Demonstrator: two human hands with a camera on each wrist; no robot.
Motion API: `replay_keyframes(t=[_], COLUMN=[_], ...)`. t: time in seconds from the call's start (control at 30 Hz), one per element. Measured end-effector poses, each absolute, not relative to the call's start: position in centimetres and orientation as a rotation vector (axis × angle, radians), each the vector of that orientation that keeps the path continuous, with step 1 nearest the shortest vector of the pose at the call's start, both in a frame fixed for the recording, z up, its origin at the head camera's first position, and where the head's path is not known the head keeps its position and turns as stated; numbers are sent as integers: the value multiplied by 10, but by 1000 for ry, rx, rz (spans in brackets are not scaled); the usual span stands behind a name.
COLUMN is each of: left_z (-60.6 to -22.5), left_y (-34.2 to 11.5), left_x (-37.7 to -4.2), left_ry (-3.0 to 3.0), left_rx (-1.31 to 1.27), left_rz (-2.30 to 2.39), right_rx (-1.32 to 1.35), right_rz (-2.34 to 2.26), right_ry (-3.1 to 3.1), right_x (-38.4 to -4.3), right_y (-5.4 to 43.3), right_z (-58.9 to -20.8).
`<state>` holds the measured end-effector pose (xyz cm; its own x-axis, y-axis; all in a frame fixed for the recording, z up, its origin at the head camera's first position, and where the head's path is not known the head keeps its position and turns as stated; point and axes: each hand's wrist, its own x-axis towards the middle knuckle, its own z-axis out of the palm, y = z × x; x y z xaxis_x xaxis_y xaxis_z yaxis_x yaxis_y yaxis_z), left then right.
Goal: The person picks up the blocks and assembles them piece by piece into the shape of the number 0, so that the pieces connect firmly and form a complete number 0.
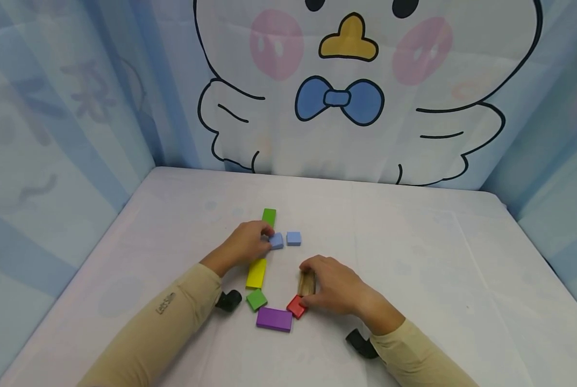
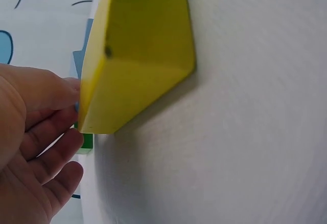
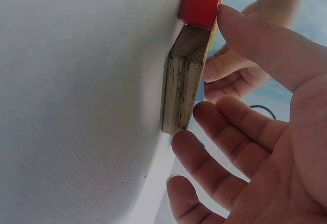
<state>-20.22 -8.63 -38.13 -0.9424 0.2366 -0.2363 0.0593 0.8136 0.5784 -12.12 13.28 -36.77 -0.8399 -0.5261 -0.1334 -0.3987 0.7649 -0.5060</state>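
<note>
- While the left grip (image 1: 247, 242) pinches a pale blue square block (image 1: 277, 241) between thumb and forefinger, its remaining fingers curl loosely and its tan-sleeved forearm (image 1: 164, 317) slants in from the lower left.
- The right grip (image 1: 336, 285) arches with thumb and fingers spread well apart, the thumb tip at a red square block (image 1: 296, 307), the fingertips by the far end of a brown wooden oblong block (image 1: 307, 283); whether it clamps them, I cannot tell.
- Just right of the pinched block sits a second pale blue block (image 1: 293, 238).
- Beyond the left fingers lies a long green block (image 1: 269, 216); nearer, a yellow oblong block (image 1: 256, 274), then a green square block (image 1: 256, 300).
- A purple oblong block (image 1: 274, 319) lies between the green square and the red one, on the white surface (image 1: 414, 242).
</note>
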Motion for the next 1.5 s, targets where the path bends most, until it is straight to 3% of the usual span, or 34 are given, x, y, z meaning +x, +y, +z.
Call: replay_keyframes(t=[1.5], left_z=[-378], left_y=[-95], left_x=[-200], left_ry=[2668], left_rx=[364], left_rz=[677], right_rx=[-714], right_rz=[-671], right_ry=[2693], right_x=[-121], right_y=[133], right_z=[-366])
